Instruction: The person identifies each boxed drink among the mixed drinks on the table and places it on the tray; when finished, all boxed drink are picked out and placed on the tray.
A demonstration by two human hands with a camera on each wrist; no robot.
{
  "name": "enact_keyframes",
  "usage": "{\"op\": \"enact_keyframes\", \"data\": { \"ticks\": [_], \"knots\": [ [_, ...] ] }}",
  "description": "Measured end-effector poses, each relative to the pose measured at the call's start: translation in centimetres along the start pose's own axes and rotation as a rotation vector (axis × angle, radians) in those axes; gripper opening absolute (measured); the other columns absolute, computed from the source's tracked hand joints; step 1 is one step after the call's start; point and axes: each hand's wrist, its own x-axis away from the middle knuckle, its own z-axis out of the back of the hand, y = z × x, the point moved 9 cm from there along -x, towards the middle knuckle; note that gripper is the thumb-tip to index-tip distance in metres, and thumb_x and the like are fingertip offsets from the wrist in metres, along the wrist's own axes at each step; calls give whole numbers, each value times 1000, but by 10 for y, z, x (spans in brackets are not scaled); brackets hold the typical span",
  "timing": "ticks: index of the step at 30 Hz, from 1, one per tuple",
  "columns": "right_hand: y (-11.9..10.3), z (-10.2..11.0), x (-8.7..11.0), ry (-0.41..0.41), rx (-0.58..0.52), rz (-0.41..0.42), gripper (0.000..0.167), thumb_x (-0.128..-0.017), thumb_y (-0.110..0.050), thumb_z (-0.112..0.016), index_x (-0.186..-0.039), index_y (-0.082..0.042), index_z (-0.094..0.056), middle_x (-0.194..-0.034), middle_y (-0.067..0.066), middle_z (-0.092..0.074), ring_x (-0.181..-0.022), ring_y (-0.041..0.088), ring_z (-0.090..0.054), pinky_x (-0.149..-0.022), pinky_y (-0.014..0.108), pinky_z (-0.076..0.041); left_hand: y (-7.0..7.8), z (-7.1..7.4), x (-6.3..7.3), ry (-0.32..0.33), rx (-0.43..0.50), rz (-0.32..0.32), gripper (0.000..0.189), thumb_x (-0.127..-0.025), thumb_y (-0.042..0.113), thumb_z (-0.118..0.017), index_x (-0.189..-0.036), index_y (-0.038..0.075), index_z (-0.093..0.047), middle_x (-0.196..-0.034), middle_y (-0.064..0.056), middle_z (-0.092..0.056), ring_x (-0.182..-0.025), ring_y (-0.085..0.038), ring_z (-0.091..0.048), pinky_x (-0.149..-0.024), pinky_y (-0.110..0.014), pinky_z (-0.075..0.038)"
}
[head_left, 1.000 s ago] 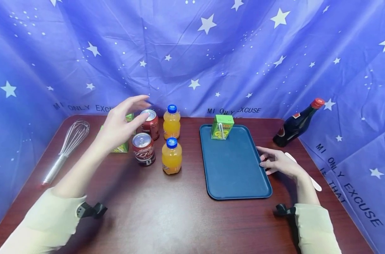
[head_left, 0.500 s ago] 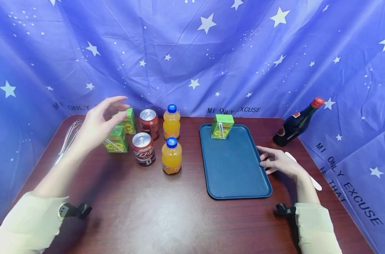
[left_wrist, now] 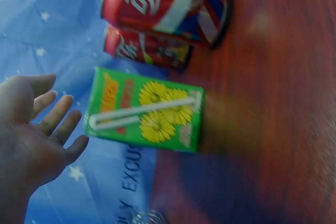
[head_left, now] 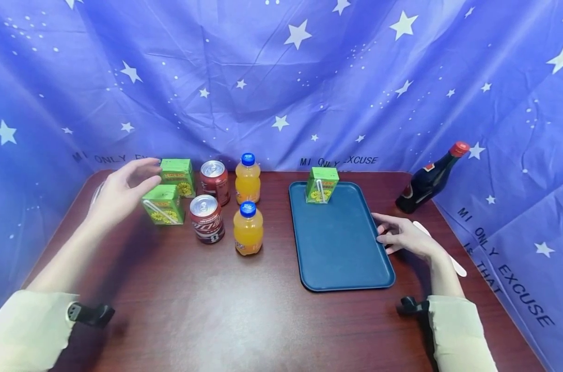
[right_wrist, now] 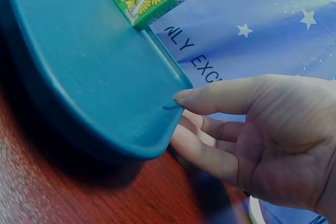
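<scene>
My left hand is held with fingers apart and nothing between them, just left of two green drink cartons. The front drink carton has a white straw stuck on its side; in the left wrist view this carton stands right beyond the fingertips. Behind it is the rear drink carton. My right hand pinches the right rim of the dark blue tray, its thumb on the rim and the fingers outside and below. A third green carton stands at the tray's far end.
Right of the left-hand cartons stand two red soda cans and two orange juice bottles with blue caps. A dark bottle with a red cap is at the back right. A white utensil lies beyond my right hand. The whisk is mostly hidden.
My left hand has moved left and lower, from above the soda cans to beside the front drink carton, now covering much of the whisk. The right hand keeps its hold on the tray.
</scene>
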Motion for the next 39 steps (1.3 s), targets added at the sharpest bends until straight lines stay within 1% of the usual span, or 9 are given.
{"op": "enact_keyframes", "data": {
  "ticks": [11,14,18,21,23,25,28,30,39],
  "knots": [
    [5,0,-2,3,-11,-13,72,-98,-7,-66,-161,-4,-29,-110,15,-55,-82,9,-69,-71,40,-65,-42,-7,7,-64,37,48,57,-101,38,-65,-152,18,-49,-141,-8,-63,-108,21,-49,-90,-4,-38],
    [3,0,-2,-4,-17,-6,73,-99,-7,-66,-161,-2,-29,-110,17,-55,-83,9,-68,-70,40,-65,-50,-12,9,-120,49,92,65,-102,39,-64,-157,17,-40,-153,-14,-53,-128,-3,-53,-110,-26,-41],
    [1,0,-1,-1,-14,3,73,-98,-7,-66,-160,-1,-28,-109,15,-56,-82,9,-69,-69,40,-65,-60,-19,11,-168,91,151,73,-102,41,-64,-161,14,-31,-162,-23,-38,-145,-43,-38,-116,-65,-31],
    [2,0,-1,8,-7,0,73,-98,-7,-66,-161,-2,-29,-108,15,-57,-82,9,-70,-69,41,-65,-64,-25,12,-179,134,160,75,-101,37,-65,-162,12,-28,-163,-28,-33,-146,-48,-36,-116,-68,-30],
    [3,1,-1,13,-9,-6,73,-98,-7,-67,-161,-3,-29,-108,15,-57,-82,10,-70,-70,40,-65,-66,-29,12,-180,131,153,75,-101,36,-65,-162,11,-28,-162,-28,-35,-140,-42,-46,-115,-54,-41],
    [4,1,-1,14,-9,-9,73,-98,-7,-67,-161,-4,-30,-109,15,-57,-82,10,-70,-70,40,-65,-67,-31,13,-177,119,148,74,-101,36,-66,-161,11,-30,-158,-26,-40,-127,-23,-59,-106,-34,-50],
    [4,1,-1,12,-9,-10,72,-98,-7,-66,-161,-4,-30,-108,15,-56,-82,9,-69,-70,40,-65,-68,-32,15,-153,78,132,72,-100,37,-67,-159,10,-34,-149,-24,-49,-101,10,-56,-83,-9,-47],
    [4,1,-1,12,-11,-11,72,-98,-7,-66,-161,-4,-30,-108,14,-56,-82,9,-69,-70,40,-65,-69,-31,17,-134,58,124,72,-100,39,-67,-158,9,-36,-146,-24,-52,-94,19,-51,-80,-6,-45],
    [5,1,-2,6,-21,-10,72,-98,-6,-65,-161,-4,-30,-108,13,-56,-82,9,-69,-70,41,-65,-68,-29,19,-82,29,89,68,-100,39,-67,-154,7,-42,-140,-25,-57,-90,20,-52,-78,-7,-45]
  ]
}}
